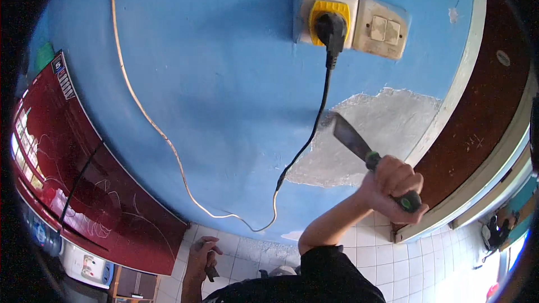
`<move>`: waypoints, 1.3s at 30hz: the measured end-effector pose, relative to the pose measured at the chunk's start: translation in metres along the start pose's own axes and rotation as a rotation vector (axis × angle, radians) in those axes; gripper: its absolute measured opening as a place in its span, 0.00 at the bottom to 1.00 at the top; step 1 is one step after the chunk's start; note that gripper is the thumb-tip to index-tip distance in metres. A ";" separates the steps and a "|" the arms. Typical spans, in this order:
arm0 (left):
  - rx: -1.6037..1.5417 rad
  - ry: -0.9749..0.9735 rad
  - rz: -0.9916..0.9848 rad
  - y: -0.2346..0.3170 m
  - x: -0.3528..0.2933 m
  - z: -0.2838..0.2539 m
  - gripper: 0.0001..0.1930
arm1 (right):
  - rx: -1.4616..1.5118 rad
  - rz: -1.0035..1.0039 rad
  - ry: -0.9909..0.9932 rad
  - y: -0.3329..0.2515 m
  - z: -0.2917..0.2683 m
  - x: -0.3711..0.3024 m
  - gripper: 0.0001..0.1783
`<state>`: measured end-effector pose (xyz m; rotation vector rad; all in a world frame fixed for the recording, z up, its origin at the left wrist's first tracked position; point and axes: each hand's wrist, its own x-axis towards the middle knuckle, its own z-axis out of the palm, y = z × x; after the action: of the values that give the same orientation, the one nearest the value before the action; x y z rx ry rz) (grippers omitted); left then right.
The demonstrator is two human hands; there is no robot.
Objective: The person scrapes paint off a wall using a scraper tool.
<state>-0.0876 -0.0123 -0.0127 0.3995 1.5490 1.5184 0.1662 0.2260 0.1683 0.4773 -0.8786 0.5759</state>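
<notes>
My right hand (394, 184) is closed around the dark, green-marked handle of a putty knife (352, 139). Its flat blade points up and left, over the left part of a rough grey patch (387, 120) where the blue paint is gone. Whether the blade touches the wall, I cannot tell. Low on the left, my left hand (200, 258) hangs well away from the wall patch with curled fingers. A small, flat, dark piece (211, 272) sticks out below those fingers; its kind cannot be made out.
A black plug (331, 28) sits in a yellow-rimmed wall socket beside a double switch (386, 29). Its cord (306, 146) passes the patch's left edge and joins a pale cable (151, 120). A dark red fridge (95, 191) stands left, a brown door (477, 118) right. White tiles (247, 266) cover the floor.
</notes>
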 end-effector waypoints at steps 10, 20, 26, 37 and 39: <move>-0.010 0.018 -0.055 -0.008 -0.011 0.003 0.10 | -0.035 -0.136 -0.081 0.002 0.002 0.001 0.30; -0.100 0.141 -0.118 -0.029 -0.025 -0.027 0.10 | -0.120 -0.257 0.052 -0.004 -0.001 -0.011 0.30; -0.115 0.171 -0.157 -0.033 -0.032 -0.030 0.10 | -0.075 -0.230 -0.003 -0.010 -0.001 0.000 0.29; -0.081 0.158 -0.151 -0.029 -0.033 -0.008 0.10 | -0.038 -0.099 -0.142 0.001 -0.011 -0.007 0.29; -0.082 0.152 -0.121 -0.027 -0.038 -0.007 0.10 | -0.074 0.050 -0.183 0.007 -0.012 -0.012 0.28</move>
<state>-0.0627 -0.0506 -0.0247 0.1425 1.5914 1.5407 0.1622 0.2356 0.1530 0.4463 -1.0853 0.5491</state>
